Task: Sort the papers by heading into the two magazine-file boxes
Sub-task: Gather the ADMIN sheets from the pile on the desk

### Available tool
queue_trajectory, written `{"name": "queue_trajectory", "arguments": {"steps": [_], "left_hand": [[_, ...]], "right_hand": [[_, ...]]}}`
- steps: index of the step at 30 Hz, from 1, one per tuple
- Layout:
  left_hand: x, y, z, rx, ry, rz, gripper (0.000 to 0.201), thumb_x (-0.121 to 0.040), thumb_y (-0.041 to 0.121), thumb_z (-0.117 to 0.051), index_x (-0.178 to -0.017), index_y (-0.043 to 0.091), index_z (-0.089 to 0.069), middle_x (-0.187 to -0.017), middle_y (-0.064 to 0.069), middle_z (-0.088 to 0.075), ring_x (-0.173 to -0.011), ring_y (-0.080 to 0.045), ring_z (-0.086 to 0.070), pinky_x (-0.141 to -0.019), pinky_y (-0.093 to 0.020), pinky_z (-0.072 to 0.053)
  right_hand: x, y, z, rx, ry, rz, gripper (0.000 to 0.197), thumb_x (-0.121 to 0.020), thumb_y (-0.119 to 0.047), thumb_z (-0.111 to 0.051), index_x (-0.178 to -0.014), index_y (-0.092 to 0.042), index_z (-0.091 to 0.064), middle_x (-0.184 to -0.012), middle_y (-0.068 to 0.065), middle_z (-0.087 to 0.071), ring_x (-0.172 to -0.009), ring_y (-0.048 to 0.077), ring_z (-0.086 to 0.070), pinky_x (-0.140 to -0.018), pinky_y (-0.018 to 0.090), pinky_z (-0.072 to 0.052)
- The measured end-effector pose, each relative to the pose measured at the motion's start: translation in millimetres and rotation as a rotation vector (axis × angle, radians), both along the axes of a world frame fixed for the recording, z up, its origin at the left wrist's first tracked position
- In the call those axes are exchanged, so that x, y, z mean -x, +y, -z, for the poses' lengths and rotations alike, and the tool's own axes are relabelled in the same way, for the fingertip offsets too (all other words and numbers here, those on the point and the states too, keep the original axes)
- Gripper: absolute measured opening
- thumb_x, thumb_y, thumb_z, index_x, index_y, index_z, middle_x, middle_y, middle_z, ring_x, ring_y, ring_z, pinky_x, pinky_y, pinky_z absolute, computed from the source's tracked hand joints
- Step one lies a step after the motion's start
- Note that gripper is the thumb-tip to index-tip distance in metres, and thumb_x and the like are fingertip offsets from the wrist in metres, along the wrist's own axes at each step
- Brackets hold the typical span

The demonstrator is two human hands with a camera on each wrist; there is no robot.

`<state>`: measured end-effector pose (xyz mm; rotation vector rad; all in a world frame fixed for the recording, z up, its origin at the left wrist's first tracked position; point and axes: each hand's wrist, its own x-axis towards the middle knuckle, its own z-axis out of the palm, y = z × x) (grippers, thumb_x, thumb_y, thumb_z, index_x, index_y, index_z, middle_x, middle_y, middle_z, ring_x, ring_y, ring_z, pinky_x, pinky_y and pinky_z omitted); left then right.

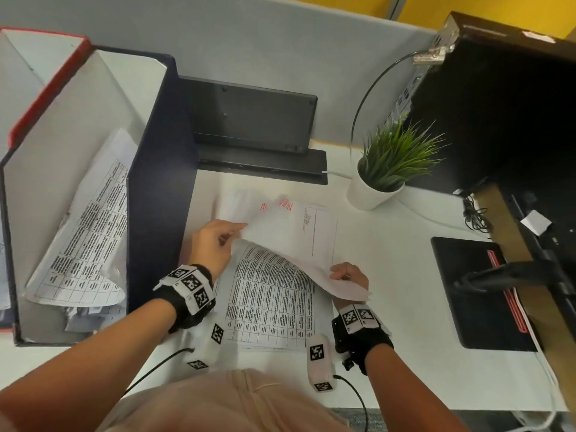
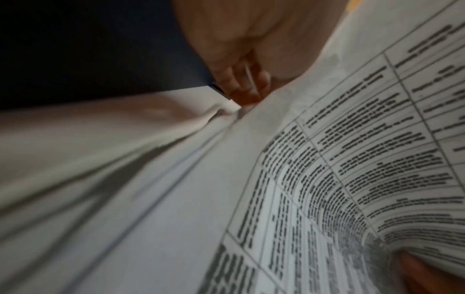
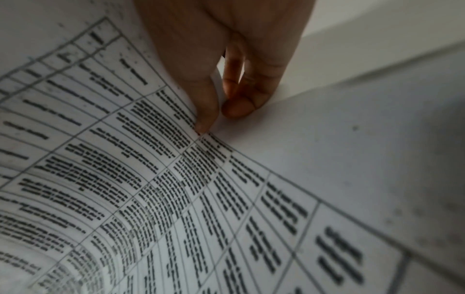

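Both grips are on one lifted sheet [image 1: 280, 235]: my left hand [image 1: 212, 244] pinches its left edge between thumb and fingers, and my right hand [image 1: 347, 274] pinches its near right corner the same way. That sheet curls up off the stack of papers [image 1: 271, 307], blank side towards me, with red handwriting near its far edge; I cannot read the words. In the right wrist view my right thumb tip [image 3: 203, 127] presses on the printed table side of the sheet while the fingers sit behind it. In the left wrist view my left fingers [image 2: 241, 85] curl round the paper's edge, with the dark blue wall just beside them.

Under the lifted sheet, the stack lies flat on the white counter [image 1: 389, 275], directly in front of me, its top page showing a printed table.

To my left stands the dark blue magazine-file box [image 1: 162, 194], touching the stack's left side; it holds slumped table-printed pages [image 1: 84, 232]. Beyond it, farther left, stands the red-edged box [image 1: 46, 88].

Farther back sit a black device [image 1: 252, 120] and a potted plant [image 1: 389, 163]. A black pad [image 1: 473, 291] lies well to the right.
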<state>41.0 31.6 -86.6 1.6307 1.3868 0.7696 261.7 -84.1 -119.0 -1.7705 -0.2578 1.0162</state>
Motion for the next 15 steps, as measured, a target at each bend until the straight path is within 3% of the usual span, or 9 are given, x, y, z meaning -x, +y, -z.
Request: {"name": "queue_trajectory", "arguments": {"steps": [2, 4, 7, 10, 12, 13, 15], "left_hand": [[0, -4, -1, 0.049, -0.125, -0.057, 0.025, -0.086, -0.004, -0.058, -0.095, 0.015, -0.070, -0.100, -0.004, -0.067, -0.091, -0.021, -0.063, -0.083, -0.030, -0.052], [0, -3, 1, 0.165, -0.211, -0.127, 0.025, -0.087, -0.001, -0.057, -0.082, 0.021, -0.067, -0.094, -0.002, -0.069, -0.086, -0.020, -0.064, -0.078, -0.033, -0.054], [2, 1, 2, 0.335, -0.268, -0.172, 0.032, -0.087, -0.003, -0.048, -0.069, 0.019, -0.064, -0.080, -0.002, -0.068, -0.077, -0.020, -0.062, -0.066, -0.029, -0.051], [2, 5, -1, 0.451, -0.380, -0.150, 0.043, -0.078, -0.011, -0.039, -0.055, 0.017, -0.063, -0.077, -0.005, -0.072, -0.081, -0.024, -0.065, -0.070, -0.031, -0.050], [3, 7, -2, 0.506, -0.384, -0.150, 0.037, -0.073, -0.002, -0.041, -0.052, 0.016, -0.065, -0.077, -0.003, -0.074, -0.080, -0.023, -0.066, -0.065, -0.027, -0.050], [3, 10, -3, 0.532, -0.360, -0.179, 0.027, -0.071, 0.007, -0.044, -0.057, 0.014, -0.066, -0.079, -0.004, -0.074, -0.078, -0.023, -0.066, -0.063, -0.027, -0.050], [3, 15, -3, 0.578, -0.327, -0.255, 0.020, -0.075, 0.023, -0.047, -0.072, 0.013, -0.063, -0.072, -0.004, -0.070, -0.068, -0.021, -0.064, -0.059, -0.028, -0.047]], "right_hand": [[1, 0, -1, -0.002, -0.170, -0.054, 0.033, -0.083, 0.011, -0.057, -0.060, -0.012, -0.049, -0.061, -0.003, -0.051, -0.041, -0.008, -0.050, -0.040, 0.003, -0.035], [3, 0, -2, -0.030, -0.324, -0.061, 0.035, -0.070, 0.010, -0.071, -0.060, -0.008, -0.044, -0.057, -0.003, -0.048, -0.044, -0.004, -0.047, -0.038, 0.005, -0.032], [8, -2, -6, -0.082, -0.334, -0.031, 0.044, -0.061, 0.007, -0.080, -0.082, -0.010, -0.045, -0.069, -0.004, -0.052, -0.060, 0.007, -0.048, -0.045, 0.005, -0.039], [6, -3, -7, -0.143, -0.319, -0.064, 0.048, -0.062, 0.010, -0.078, -0.099, -0.011, -0.054, -0.073, -0.003, -0.058, -0.063, 0.005, -0.054, -0.053, 0.003, -0.044], [6, -3, -7, -0.115, -0.342, -0.134, 0.033, -0.066, 0.007, -0.077, -0.089, -0.010, -0.061, -0.077, -0.003, -0.061, -0.067, 0.000, -0.055, -0.055, -0.001, -0.042], [7, -2, -8, -0.074, -0.362, -0.157, 0.024, -0.069, 0.003, -0.077, -0.078, -0.014, -0.061, -0.074, -0.006, -0.060, -0.065, -0.002, -0.052, -0.053, -0.001, -0.040], [5, -2, -4, -0.008, -0.361, -0.182, 0.028, -0.073, -0.004, -0.076, -0.061, -0.019, -0.056, -0.062, -0.010, -0.056, -0.056, -0.002, -0.048, -0.047, 0.000, -0.037]]}}
